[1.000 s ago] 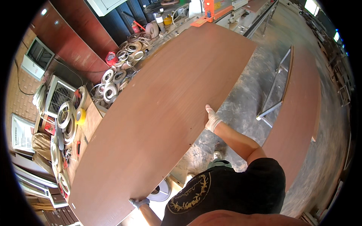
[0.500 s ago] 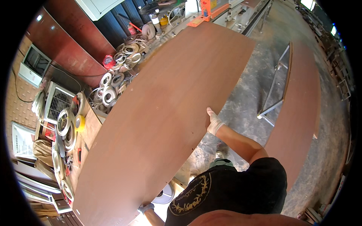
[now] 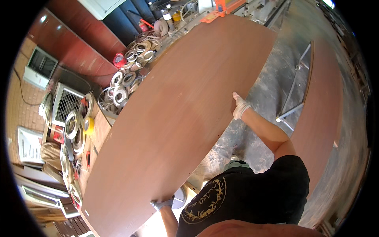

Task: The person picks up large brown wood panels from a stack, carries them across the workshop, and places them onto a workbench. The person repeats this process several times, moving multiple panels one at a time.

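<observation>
A long brown wood-look panel [image 3: 169, 114] stretches from the near left to an orange-fronted machine [image 3: 226, 6] at the far end. My right hand [image 3: 240, 106], in a pale glove, grips the panel's right edge about midway along, thumb on top and fingers hidden beneath. Nearer to me, my left hand [image 3: 162, 204], in a greyish glove, holds the same edge, its fingers partly out of sight. Several small dark holes dot the panel near that edge.
Left of the panel, a wooden bench [image 3: 100, 130] carries rolls of edging strip [image 3: 72, 124], yellow tape [image 3: 89, 125] and a red-handled tool [image 3: 88, 158]. More coils [image 3: 119, 94] are heaped farther along. On the right, another brown panel [image 3: 321, 114] lies by a metal frame [image 3: 292, 91].
The panel has slid away from me toward the machine, and both hands have travelled forward with it, keeping hold of its edge. The view has shifted slightly.
</observation>
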Demonstrator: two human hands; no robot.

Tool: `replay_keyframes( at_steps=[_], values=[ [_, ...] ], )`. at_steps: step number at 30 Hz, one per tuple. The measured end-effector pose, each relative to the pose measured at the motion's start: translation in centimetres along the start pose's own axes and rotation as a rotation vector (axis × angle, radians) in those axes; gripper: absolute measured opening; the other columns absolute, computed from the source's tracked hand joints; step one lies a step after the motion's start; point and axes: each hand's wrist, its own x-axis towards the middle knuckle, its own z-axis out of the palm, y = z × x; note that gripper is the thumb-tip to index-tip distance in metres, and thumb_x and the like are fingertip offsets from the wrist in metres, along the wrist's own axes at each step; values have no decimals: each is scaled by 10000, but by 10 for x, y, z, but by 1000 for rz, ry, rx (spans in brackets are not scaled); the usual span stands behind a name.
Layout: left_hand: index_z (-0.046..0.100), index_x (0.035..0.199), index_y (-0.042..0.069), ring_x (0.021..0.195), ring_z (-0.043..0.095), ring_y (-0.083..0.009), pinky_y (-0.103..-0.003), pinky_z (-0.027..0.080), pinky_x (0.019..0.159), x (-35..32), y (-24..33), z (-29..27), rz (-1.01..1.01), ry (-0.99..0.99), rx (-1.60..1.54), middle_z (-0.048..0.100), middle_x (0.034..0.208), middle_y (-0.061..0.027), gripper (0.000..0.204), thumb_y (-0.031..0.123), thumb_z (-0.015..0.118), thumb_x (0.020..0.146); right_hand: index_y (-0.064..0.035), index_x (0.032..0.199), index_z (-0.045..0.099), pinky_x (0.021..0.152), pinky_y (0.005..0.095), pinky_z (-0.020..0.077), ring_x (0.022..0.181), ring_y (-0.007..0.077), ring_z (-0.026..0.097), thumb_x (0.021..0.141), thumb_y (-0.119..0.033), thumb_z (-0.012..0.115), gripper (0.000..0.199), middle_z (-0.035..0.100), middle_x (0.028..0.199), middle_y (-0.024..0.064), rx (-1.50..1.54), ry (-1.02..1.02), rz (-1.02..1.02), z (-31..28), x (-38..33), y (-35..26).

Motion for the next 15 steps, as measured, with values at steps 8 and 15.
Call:
replay_keyframes(
  at_steps=[8, 15],
  values=[
    [532, 1129, 152, 1018, 513, -236, -406, 432, 848, 19, -52, 18, 30, -389, -124, 555, 1134, -54, 422, 429, 344, 871, -86, 1270, 438, 1033, 421, 310, 1194, 256, 426, 862, -456, 508, 555, 497, 1262, 42, -21, -245, -153, -28, 69, -40],
    [551, 833, 201, 575, 511, -134, -286, 437, 507, -13, -102, 19, 51, -170, -15, 549, 685, 20, 116, 311, 585, 845, -146, 1241, 442, 923, 528, 399, 1171, 269, 438, 870, -523, 427, 529, 462, 1280, 67, 110, -777, 275, -63, 29, 54]
  ],
)
